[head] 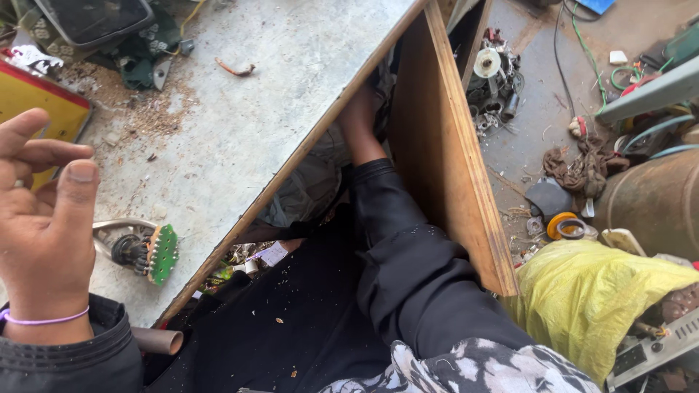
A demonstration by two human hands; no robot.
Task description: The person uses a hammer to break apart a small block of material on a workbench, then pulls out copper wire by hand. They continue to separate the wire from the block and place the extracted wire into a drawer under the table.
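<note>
Left hand is raised over the left edge of the table, open, fingers loosely curled, palm up, holding nothing. Nearest thing to it: a small green circuit board with a wound part on it, lying on the table just right of the wrist, not touching. Right hand reaches down under the table top into the gap beside a plywood panel; only the back of the hand and wrist show, fingers hidden, so can't tell if it grips anything. Grey cloth sits in that gap, close to the forearm. Well to the right on the floor: yellow bag, tape roll, motor parts.
</note>
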